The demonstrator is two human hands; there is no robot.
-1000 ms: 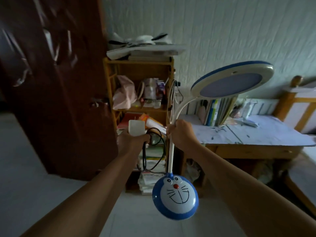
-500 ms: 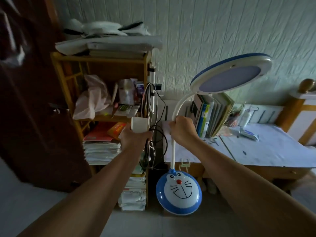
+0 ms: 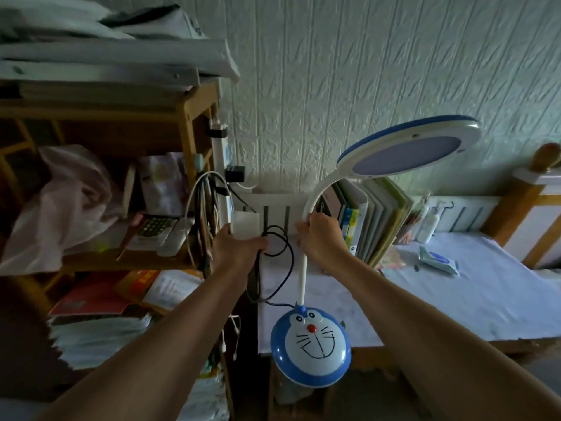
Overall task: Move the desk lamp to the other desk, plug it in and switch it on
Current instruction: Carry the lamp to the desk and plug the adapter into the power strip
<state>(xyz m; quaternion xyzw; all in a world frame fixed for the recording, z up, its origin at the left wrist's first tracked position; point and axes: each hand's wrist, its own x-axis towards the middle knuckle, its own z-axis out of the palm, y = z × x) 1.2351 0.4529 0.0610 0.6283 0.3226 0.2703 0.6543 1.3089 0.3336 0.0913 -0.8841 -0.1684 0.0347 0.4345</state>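
Note:
The desk lamp has a round blue base with a cartoon cat face point(image 3: 311, 344), a thin white neck and a round white-and-blue head point(image 3: 409, 147), unlit. My right hand point(image 3: 321, 238) grips the neck and holds the lamp in the air, its base over the near left corner of the desk point(image 3: 455, 299). My left hand point(image 3: 236, 247) holds the white power adapter point(image 3: 245, 224) together with loops of the black cord point(image 3: 279, 253), just left of the lamp. A white power strip point(image 3: 223, 165) with plugs in it hangs upright on the shelf's side.
A wooden shelf point(image 3: 188, 123) crammed with papers, a pink bag and a calculator stands on the left. Upright books point(image 3: 367, 217) line the desk's back edge, with a tissue pack point(image 3: 437, 259) and a bottle beyond. A wooden bed frame point(image 3: 534, 189) borders the right.
The shelf and desk have grown larger and nearer in view. The lamp base has come from over the floor to over the desk's near left corner. Both hands keep their grips.

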